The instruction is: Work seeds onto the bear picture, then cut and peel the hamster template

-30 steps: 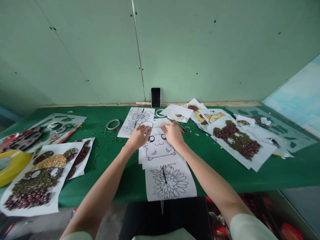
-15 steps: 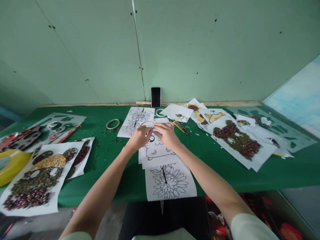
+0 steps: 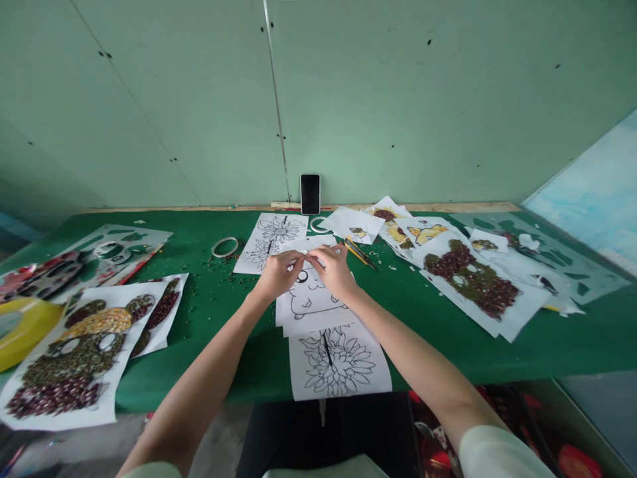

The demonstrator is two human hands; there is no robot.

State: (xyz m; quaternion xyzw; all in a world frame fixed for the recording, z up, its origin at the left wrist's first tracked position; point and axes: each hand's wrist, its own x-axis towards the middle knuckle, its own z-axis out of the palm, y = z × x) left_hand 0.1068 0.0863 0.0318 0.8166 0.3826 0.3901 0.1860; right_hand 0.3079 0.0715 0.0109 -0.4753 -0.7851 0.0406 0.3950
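Observation:
My left hand [image 3: 279, 273] and my right hand [image 3: 332, 267] meet over a sheet with a cartoon animal outline [image 3: 311, 302]. Their fingertips pinch together around a small white piece [image 3: 305, 252], too small for me to name. The fingers cover the upper part of the drawing. Under its lower edge lies a flower line drawing [image 3: 338, 365], which hangs over the table's front edge. Another flower drawing [image 3: 271, 240] is just beyond my left hand. A yellow and black utility knife [image 3: 361, 253] rests on the table to the right of my right hand.
Tape rings [image 3: 225, 247] and scattered seeds lie on the green table [image 3: 239, 358]. Seed-covered pictures sit at left [image 3: 70, 358] and right [image 3: 472, 279], with a yellow tape roll [image 3: 30, 328] at far left. A phone [image 3: 310, 194] leans on the wall.
A pale ring shape seen between my hands half a second ago no longer shows there. The small white piece is now visible at my fingertips. My arms have barely moved.

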